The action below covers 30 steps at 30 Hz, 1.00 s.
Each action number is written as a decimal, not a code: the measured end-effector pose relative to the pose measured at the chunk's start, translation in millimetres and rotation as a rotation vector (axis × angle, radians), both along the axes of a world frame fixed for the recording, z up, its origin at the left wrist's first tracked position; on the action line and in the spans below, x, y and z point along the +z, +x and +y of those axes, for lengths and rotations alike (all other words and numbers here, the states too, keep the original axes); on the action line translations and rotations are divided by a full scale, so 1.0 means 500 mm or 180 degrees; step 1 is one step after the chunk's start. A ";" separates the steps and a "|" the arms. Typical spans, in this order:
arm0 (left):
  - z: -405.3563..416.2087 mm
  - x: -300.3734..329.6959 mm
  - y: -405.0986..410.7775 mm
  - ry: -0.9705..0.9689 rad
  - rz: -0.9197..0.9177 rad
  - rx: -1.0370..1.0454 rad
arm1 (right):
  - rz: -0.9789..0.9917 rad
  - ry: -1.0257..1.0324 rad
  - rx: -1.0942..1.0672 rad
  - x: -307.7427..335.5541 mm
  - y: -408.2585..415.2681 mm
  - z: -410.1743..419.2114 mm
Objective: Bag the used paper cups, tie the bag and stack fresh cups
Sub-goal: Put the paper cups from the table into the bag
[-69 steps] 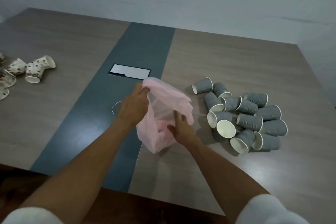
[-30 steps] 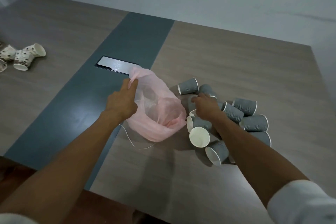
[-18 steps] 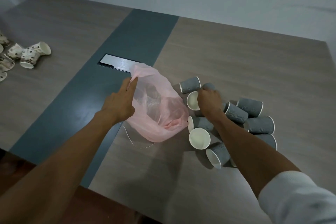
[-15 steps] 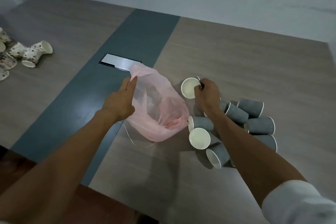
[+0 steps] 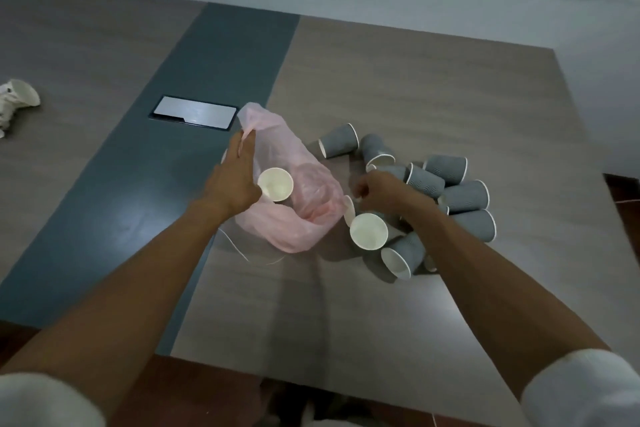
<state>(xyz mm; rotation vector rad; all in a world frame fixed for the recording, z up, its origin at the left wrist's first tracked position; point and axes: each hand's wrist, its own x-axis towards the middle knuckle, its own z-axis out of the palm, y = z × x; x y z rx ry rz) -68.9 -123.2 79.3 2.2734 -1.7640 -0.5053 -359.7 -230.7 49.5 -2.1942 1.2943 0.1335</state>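
A thin pink plastic bag sits open on a wooden table, roughly at the centre of the view, straddling the edge where the wood meets a dark grey strip running down the tabletop. Inside the bag's mouth is one paper cup, its pale inside facing up toward the camera. That cup lies just to the right of the left hand, close against the thumb side.

The left hand reaches in from the lower left and pinches the upper left rim of the bag between thumb and fingers, holding the mouth open; the fingers point away from the viewer.

The right hand comes in from the lower right and hovers just beside the bag's right edge, fingers curled loosely inward. Whether it has hold of anything cannot be told. It sits over the near edge of a heap of grey ribbed cups lying on their sides, to the right of the bag. One cup from that heap faces the camera with its white interior showing, just below the right hand and touching the bag's lower right side.

A thin white string trails on the table below the bag. Behind the bag, set into the grey strip, is a flat metal plate. At the far left edge lies a white patterned cup.
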 end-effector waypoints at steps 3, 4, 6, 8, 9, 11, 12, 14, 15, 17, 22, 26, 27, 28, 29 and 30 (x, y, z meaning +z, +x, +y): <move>0.005 0.001 -0.013 0.0034 0.0123 -0.0012 | 0.0611 -0.0100 -0.0038 -0.011 -0.028 0.039; 0.008 0.001 -0.015 0.0040 0.0143 -0.0037 | 0.0674 -0.0196 -0.0058 -0.018 -0.032 0.052; 0.015 0.002 -0.016 0.0045 0.0130 -0.0134 | 0.0694 -0.0403 -0.0144 -0.031 -0.034 0.074; 0.021 0.003 -0.011 0.0068 0.0133 -0.0218 | 0.0746 -0.0533 -0.0157 -0.036 -0.037 0.088; 0.024 0.004 -0.006 0.0079 0.0154 -0.0238 | 0.0721 -0.0504 -0.0143 -0.032 -0.038 0.091; 0.031 0.007 0.007 0.0096 0.0254 -0.0249 | 0.0504 -0.0267 -0.0173 -0.004 -0.034 0.083; 0.035 0.009 0.015 0.0147 0.0336 -0.0266 | 0.0245 -0.0101 -0.0240 0.015 -0.031 0.073; 0.044 0.016 0.031 0.0341 0.0592 -0.0333 | -0.0433 0.0273 -0.0568 0.059 -0.018 0.050; 0.050 0.020 0.038 0.0448 0.0735 -0.0372 | -0.0805 0.0401 -0.0812 0.081 -0.004 0.041; 0.061 0.028 0.046 0.0612 0.0926 -0.0407 | -0.1496 0.0486 -0.1336 0.102 0.038 0.034; 0.072 0.036 0.041 0.0624 0.1388 -0.0261 | -0.2000 0.1140 -0.1645 0.043 0.175 0.093; 0.064 0.025 0.045 0.0353 0.1534 -0.0254 | -0.0870 0.1234 -0.1441 -0.011 0.193 0.114; 0.059 0.021 0.047 0.0308 0.1516 -0.0274 | -0.0386 0.0736 -0.1206 -0.010 0.184 0.103; 0.055 0.015 0.048 0.0282 0.1499 -0.0293 | 0.0080 0.0188 -0.0979 -0.005 0.170 0.089; 0.051 0.010 0.049 0.0266 0.1478 -0.0299 | 0.0421 -0.0214 -0.0794 0.001 0.152 0.071; 0.047 0.006 0.048 0.0242 0.1445 -0.0289 | 0.0625 -0.0410 -0.0601 0.004 0.134 0.054</move>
